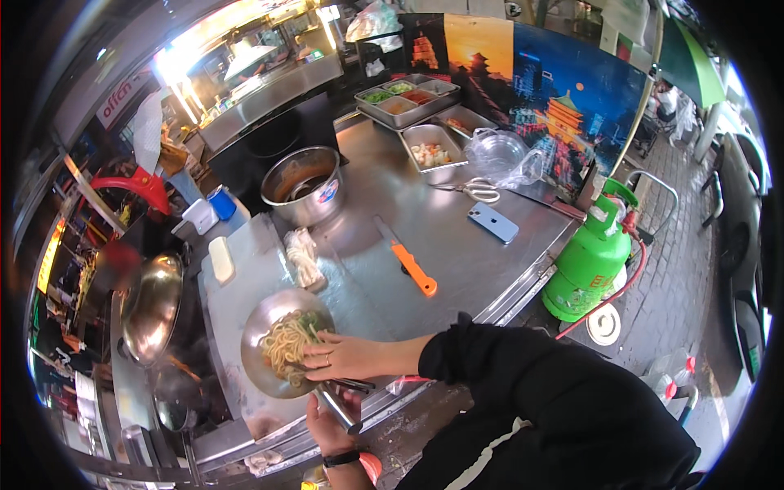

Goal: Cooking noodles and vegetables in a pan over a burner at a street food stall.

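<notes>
A round metal pan (pixel 253 357) is tilted over the near left edge of the steel counter, with pale thick noodles (pixel 286 353) and some green leaves inside. My left hand (pixel 331 423), a dark band at its wrist, wraps round the pan's thick metal handle (pixel 339 410) from below. Over the noodles' right side lies my right hand (pixel 347 358), with a ring on one finger and a black sleeve behind it. Dark chopsticks (pixel 359 383) stick out beneath its palm. Its fingers are closed round them, their tips down at the noodles.
On the counter lie an orange-handled knife (pixel 413 269), a crumpled cloth (pixel 303 259), a blue phone (pixel 492 222) and scissors (pixel 480 190). Farther back stand a steel pot (pixel 302 214) and a tray of toppings (pixel 406 117). A wok (pixel 153 310) is left; a green gas cylinder (pixel 584 273) right.
</notes>
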Demonstrator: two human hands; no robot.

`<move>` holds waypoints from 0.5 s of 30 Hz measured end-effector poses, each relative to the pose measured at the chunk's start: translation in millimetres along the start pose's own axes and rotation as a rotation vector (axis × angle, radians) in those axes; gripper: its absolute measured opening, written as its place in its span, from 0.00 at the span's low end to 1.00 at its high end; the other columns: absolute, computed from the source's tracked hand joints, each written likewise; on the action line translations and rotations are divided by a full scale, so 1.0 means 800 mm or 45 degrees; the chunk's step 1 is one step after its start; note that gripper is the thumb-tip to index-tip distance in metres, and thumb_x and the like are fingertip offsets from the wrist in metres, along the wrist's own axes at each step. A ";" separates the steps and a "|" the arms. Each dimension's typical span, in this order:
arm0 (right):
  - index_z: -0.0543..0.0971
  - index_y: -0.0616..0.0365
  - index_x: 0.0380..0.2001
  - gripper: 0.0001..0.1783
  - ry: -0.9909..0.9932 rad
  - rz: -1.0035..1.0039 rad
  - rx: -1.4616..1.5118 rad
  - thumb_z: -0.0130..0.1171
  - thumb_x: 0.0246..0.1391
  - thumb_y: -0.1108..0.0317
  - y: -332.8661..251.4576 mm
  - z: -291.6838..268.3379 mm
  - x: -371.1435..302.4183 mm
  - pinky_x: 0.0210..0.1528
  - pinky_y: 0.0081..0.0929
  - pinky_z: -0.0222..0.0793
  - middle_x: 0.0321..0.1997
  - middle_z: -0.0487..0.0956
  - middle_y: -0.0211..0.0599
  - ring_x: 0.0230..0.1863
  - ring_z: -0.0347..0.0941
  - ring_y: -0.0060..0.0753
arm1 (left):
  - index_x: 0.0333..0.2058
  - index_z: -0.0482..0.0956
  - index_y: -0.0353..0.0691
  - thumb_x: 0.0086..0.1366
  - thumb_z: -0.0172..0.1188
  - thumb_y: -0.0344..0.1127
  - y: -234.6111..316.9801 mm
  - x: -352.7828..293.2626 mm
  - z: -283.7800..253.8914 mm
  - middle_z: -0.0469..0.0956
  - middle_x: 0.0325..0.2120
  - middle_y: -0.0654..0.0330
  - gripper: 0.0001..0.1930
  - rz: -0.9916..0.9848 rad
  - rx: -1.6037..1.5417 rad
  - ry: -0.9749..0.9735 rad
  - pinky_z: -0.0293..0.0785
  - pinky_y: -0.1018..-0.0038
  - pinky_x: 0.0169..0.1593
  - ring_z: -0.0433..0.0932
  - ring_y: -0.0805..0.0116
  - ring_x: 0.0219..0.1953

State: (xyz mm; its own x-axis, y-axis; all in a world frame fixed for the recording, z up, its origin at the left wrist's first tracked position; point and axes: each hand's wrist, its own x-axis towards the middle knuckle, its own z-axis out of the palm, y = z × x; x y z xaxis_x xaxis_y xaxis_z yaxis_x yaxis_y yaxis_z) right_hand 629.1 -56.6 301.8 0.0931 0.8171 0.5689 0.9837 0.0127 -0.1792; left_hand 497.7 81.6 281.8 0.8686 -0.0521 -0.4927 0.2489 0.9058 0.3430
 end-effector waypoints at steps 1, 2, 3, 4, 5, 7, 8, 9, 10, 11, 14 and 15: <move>0.67 0.45 0.55 0.32 0.033 0.186 -0.203 0.60 0.43 0.67 -0.004 -0.005 -0.017 0.54 0.36 0.64 0.49 0.74 0.39 0.56 0.66 0.43 | 0.39 0.73 0.35 0.61 0.51 0.52 0.000 0.005 0.001 0.77 0.29 0.57 0.23 0.017 0.016 0.042 0.77 0.67 0.37 0.76 0.64 0.26; 0.63 0.47 0.60 0.37 0.060 0.365 -0.402 0.61 0.43 0.67 -0.008 -0.026 -0.028 0.59 0.37 0.59 0.54 0.71 0.41 0.61 0.62 0.45 | 0.40 0.73 0.35 0.61 0.52 0.52 0.001 0.012 -0.003 0.77 0.29 0.57 0.23 -0.009 0.011 0.070 0.77 0.70 0.34 0.76 0.65 0.26; 0.63 0.47 0.60 0.37 0.060 0.380 -0.402 0.61 0.43 0.67 -0.006 -0.042 -0.040 0.59 0.37 0.59 0.54 0.71 0.41 0.61 0.62 0.45 | 0.41 0.73 0.35 0.61 0.52 0.52 0.005 0.015 -0.011 0.77 0.29 0.57 0.23 -0.041 0.012 0.106 0.77 0.72 0.31 0.76 0.67 0.25; 0.58 0.48 0.62 0.39 -0.001 0.499 -0.176 0.60 0.44 0.67 0.003 -0.060 -0.052 0.59 0.38 0.59 0.55 0.70 0.42 0.60 0.63 0.47 | 0.42 0.72 0.34 0.61 0.52 0.52 0.006 0.022 -0.018 0.77 0.30 0.58 0.23 -0.038 0.024 0.084 0.76 0.77 0.26 0.75 0.70 0.24; 0.54 0.48 0.64 0.42 -0.059 0.617 0.060 0.60 0.46 0.67 0.009 -0.075 -0.069 0.59 0.39 0.59 0.57 0.69 0.44 0.59 0.63 0.48 | 0.44 0.71 0.34 0.62 0.52 0.52 0.005 0.025 -0.022 0.77 0.29 0.58 0.24 -0.035 -0.033 0.058 0.76 0.77 0.24 0.74 0.70 0.22; 0.61 0.51 0.59 0.31 -0.009 0.846 0.314 0.56 0.50 0.65 0.025 -0.096 -0.132 0.54 0.38 0.63 0.53 0.71 0.44 0.52 0.67 0.48 | 0.45 0.71 0.35 0.63 0.51 0.52 -0.003 0.023 -0.005 0.76 0.26 0.60 0.24 -0.074 -0.165 -0.008 0.75 0.78 0.22 0.72 0.72 0.20; 0.65 0.52 0.56 0.28 0.068 0.870 0.251 0.55 0.51 0.64 0.033 -0.106 -0.170 0.50 0.37 0.66 0.50 0.73 0.44 0.48 0.70 0.47 | 0.46 0.70 0.36 0.64 0.50 0.53 -0.004 0.028 -0.007 0.74 0.24 0.62 0.24 -0.047 -0.115 -0.034 0.74 0.79 0.22 0.70 0.74 0.19; 0.68 0.53 0.53 0.25 0.026 1.016 0.290 0.54 0.51 0.61 0.039 -0.116 -0.209 0.48 0.38 0.67 0.48 0.74 0.42 0.46 0.72 0.46 | 0.47 0.70 0.37 0.64 0.49 0.54 -0.009 0.033 -0.008 0.73 0.25 0.61 0.25 -0.002 -0.082 -0.081 0.73 0.80 0.22 0.69 0.75 0.19; 0.71 0.53 0.50 0.22 -0.016 1.159 0.334 0.54 0.52 0.59 0.043 -0.121 -0.246 0.47 0.39 0.67 0.45 0.76 0.41 0.44 0.73 0.45 | 0.47 0.69 0.37 0.64 0.48 0.55 -0.014 0.037 -0.009 0.73 0.26 0.61 0.25 0.023 -0.123 -0.110 0.74 0.80 0.22 0.70 0.75 0.20; 0.73 0.53 0.48 0.21 -0.170 1.244 0.330 0.54 0.51 0.58 0.049 -0.127 -0.280 0.45 0.38 0.68 0.42 0.77 0.39 0.41 0.74 0.44 | 0.48 0.68 0.37 0.64 0.48 0.55 -0.016 0.039 -0.010 0.73 0.27 0.60 0.26 0.045 -0.163 -0.137 0.74 0.80 0.22 0.70 0.75 0.20; 0.75 0.53 0.44 0.19 -0.205 1.350 0.422 0.56 0.50 0.58 0.084 -0.155 -0.344 0.40 0.35 0.70 0.36 0.79 0.36 0.38 0.75 0.39 | 0.53 0.65 0.37 0.64 0.46 0.59 -0.023 0.039 -0.020 0.75 0.30 0.58 0.31 0.096 -0.242 -0.186 0.77 0.79 0.26 0.73 0.72 0.23; 0.76 0.52 0.43 0.17 -0.082 1.376 0.504 0.56 0.50 0.59 0.102 -0.165 -0.356 0.38 0.33 0.71 0.33 0.80 0.34 0.37 0.76 0.36 | 0.55 0.64 0.38 0.65 0.46 0.57 -0.024 0.034 -0.030 0.76 0.33 0.56 0.30 0.148 -0.218 -0.178 0.79 0.78 0.28 0.76 0.71 0.26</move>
State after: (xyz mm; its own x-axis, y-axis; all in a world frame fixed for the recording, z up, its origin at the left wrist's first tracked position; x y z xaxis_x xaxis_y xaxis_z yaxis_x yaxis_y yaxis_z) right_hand 703.0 -364.4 231.4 0.8386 0.5395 -0.0751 0.2772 -0.5413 -0.7938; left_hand 506.2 72.9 242.8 0.9411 0.0097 -0.3381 0.0779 0.9665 0.2444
